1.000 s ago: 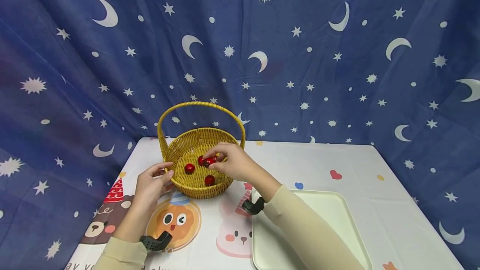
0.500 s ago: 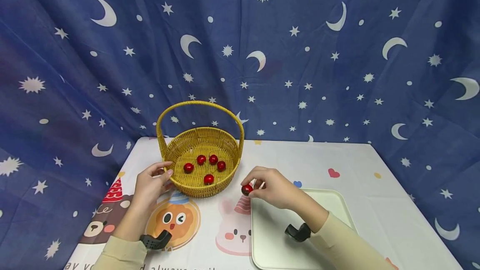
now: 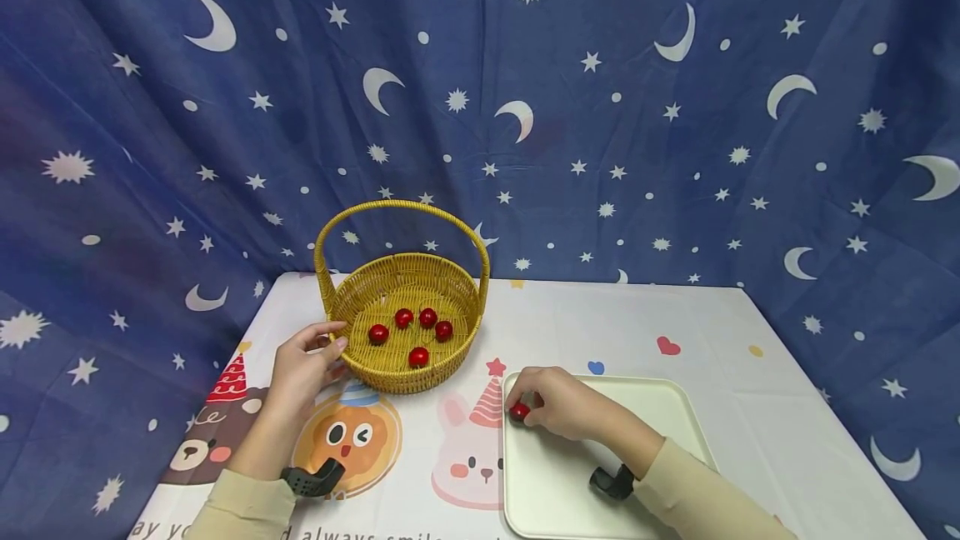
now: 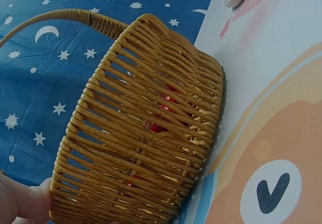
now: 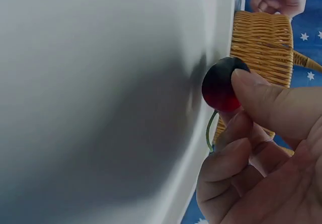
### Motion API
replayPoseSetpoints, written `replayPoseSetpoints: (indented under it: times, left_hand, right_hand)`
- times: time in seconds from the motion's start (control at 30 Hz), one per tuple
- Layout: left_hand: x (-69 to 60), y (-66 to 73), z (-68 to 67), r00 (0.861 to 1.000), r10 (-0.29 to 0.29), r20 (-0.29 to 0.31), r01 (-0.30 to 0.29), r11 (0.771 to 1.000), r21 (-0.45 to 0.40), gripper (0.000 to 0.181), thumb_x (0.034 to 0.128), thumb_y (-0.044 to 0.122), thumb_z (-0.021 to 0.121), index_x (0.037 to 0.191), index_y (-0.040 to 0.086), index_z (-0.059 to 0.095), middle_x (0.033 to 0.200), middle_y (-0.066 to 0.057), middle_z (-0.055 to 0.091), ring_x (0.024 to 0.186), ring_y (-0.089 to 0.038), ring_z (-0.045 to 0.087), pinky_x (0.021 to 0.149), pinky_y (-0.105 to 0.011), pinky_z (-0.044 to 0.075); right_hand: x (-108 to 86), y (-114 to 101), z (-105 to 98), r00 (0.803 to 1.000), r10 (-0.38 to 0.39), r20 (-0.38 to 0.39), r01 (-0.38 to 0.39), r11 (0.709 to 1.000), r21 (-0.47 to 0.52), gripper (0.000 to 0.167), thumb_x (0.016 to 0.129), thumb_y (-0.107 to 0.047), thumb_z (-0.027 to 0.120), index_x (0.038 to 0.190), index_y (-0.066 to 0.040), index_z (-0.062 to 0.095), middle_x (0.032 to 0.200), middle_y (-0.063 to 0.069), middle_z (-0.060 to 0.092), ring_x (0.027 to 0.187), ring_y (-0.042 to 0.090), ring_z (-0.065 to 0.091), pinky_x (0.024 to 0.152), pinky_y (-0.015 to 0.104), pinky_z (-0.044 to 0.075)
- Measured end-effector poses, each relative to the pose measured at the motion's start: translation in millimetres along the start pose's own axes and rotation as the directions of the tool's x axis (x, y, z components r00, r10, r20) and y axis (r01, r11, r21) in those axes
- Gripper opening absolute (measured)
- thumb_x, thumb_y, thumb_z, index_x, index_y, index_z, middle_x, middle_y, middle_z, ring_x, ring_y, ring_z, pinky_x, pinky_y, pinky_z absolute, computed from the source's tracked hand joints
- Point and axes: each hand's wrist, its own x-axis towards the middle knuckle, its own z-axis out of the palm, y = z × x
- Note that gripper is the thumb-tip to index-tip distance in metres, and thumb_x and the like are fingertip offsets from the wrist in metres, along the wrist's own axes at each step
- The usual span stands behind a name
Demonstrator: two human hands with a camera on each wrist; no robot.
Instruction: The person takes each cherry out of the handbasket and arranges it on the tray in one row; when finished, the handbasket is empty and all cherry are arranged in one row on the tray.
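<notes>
A person's right hand [image 3: 564,407] is at the far left corner of a pale tray [image 3: 555,486] on a cloth-covered desk [image 3: 600,323]. Its fingers are closed around one red cherry [image 3: 519,412], pinched between thumb and fingertips, with a thin green stem [image 5: 208,131] trailing from it. The left hand [image 3: 300,369] is at the near-left rim of a woven basket [image 3: 397,384], its fingers slightly bent, apparently pinching the rim to steady it. Five more cherries [image 3: 418,357] lie apart from one another on the basket's floor.

The step in hand seems to be setting the held cherry down in the tray. The next move would likely call for resting it on the tray floor, then parting the fingers gently so it does not roll.

Whether the cherry touches the tray cannot be told. The right forearm and sleeve cover part of the tray. In the left wrist view only part of the left hand shows, at the frame's edge, and the basket's contents are just red patches through the weave.
</notes>
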Motion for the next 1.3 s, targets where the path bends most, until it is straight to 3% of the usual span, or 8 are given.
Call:
replayPoseSetpoints:
  times: [0.23,0.37,0.53,0.73,1.1,1.3]
  left_hand:
    - [-0.1,-0.1,0.6,1.0,-0.004,-0.005,0.004,1.0,-0.008,0.042,0.1077,0.013,0.066,0.148,0.007,0.062,0.114,-0.005,0.05,0.091,-0.009,0.065,0.083,-0.031,0.066]
    - [-0.5,0.4,1.0,1.0,-0.001,-0.008,0.001,1.0,-0.005,0.042,0.1074,0.012,0.066,0.149,0.006,0.062,0.113,-0.005,0.05,0.089,-0.009,0.065,0.083,-0.032,0.066]
    - [-0.4,0.5,1.2,1.0,0.0,-0.009,0.0,1.0,-0.002,0.042,0.1076,0.011,0.066,0.149,0.006,0.061,0.113,-0.006,0.049,0.087,-0.009,0.066,0.083,-0.033,0.066]
    - [-0.2,1.3,0.7,1.0,-0.007,-0.005,0.007,1.0,-0.006,0.042,0.1078,0.012,0.065,0.15,0.007,0.061,0.114,-0.006,0.051,0.088,-0.008,0.068,0.084,-0.031,0.066]
    - [-0.7,-0.6,0.2,1.0,-0.006,0.003,0.006,1.0,-0.021,0.042,0.1078,0.012,0.066,0.15,0.007,0.061,0.114,-0.005,0.05,0.088,-0.008,0.068,0.082,-0.029,0.066]
    - [-0.7,-0.4,0.5,1.0,-0.014,0.0,0.014,1.0,-0.012,0.041,0.1085,0.012,0.065,0.15,0.009,0.061,0.118,-0.006,0.049,0.092,-0.009,0.068,0.083,-0.029,0.066]
  right_hand:
    - [0.3,-1,3,1.0,0.0,-0.002,0.0,1.0,-0.001,0.037,0.089,0.006,0.08,0.11,-0.024,0.082,0.112,-0.011,0.07,0.091,0.012,0.06,0.08,0.025,0.053]
    - [-4.3,0,1,0.997,0.016,-0.079,-0.016,1.0,-0.003,0.037,0.086,0.001,0.084,0.115,-0.023,0.082,0.114,-0.007,0.07,0.084,0.009,0.06,0.077,0.024,0.054]
    - [-8.4,1,2,0.984,0.074,-0.164,-0.079,0.997,-0.02,0.035,0.083,-0.007,0.09,0.114,-0.02,0.079,0.099,-0.003,0.067,0.08,0.011,0.057,0.072,0.026,0.05]
    - [-5.8,3,13,0.981,0.121,-0.151,-0.126,0.992,-0.024,0.034,0.081,-0.01,0.093,0.11,-0.021,0.079,0.095,-0.009,0.067,0.087,0.014,0.058,0.077,0.029,0.049]
    - [-4.1,1,12,0.996,0.062,-0.064,-0.06,0.998,0.025,0.04,0.086,0.004,0.083,0.114,-0.024,0.081,0.104,-0.012,0.069,0.089,0.014,0.058,0.077,0.026,0.05]
    - [-9.4,-4,0,0.987,0.054,-0.15,-0.051,0.998,0.029,0.04,0.086,-0.001,0.086,0.121,-0.02,0.079,0.11,-0.001,0.072,0.084,0.015,0.058,0.071,0.024,0.051]
